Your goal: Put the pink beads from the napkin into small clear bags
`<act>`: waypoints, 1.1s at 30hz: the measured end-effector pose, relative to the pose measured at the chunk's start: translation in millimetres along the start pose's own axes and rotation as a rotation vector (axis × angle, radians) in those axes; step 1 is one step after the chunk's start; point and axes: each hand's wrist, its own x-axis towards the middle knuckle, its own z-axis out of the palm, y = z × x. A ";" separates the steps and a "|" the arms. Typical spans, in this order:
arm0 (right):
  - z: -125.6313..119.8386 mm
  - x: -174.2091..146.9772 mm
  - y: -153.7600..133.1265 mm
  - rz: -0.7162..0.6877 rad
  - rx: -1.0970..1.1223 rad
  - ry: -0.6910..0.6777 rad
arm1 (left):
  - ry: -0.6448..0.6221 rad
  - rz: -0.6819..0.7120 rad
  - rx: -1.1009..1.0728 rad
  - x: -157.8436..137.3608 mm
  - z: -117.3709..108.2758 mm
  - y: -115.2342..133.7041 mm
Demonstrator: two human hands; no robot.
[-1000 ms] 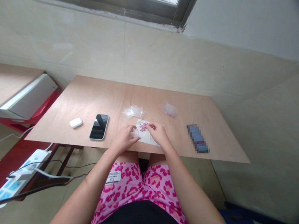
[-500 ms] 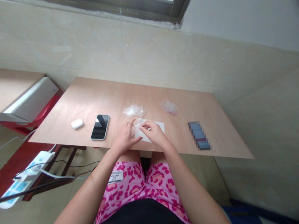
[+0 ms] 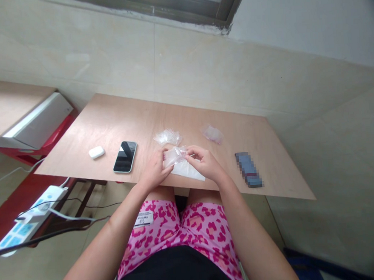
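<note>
left hand (image 3: pixel 153 171) and right hand (image 3: pixel 204 162) both pinching clear bag (image 3: pixel 174 156), over paper (image 3: pixel 185 170), phone (image 3: pixel 125 156) left of paper

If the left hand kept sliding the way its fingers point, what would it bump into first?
The left hand points up and right, and its grip already touches the small clear bag. Just past that is the right hand. Depth is hard to judge from this view.
</note>
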 end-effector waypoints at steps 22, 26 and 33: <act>-16.4 5.0 -11.0 -0.073 -0.110 0.086 | -0.191 -0.504 -1.012 7.6 -3.8 16.3; -16.6 6.1 -10.5 -0.064 -0.110 0.088 | -0.192 -0.486 -0.981 7.8 -2.9 9.8; -14.2 9.2 -10.9 -0.091 -0.103 0.082 | -0.015 -0.367 -0.688 9.1 -2.6 2.3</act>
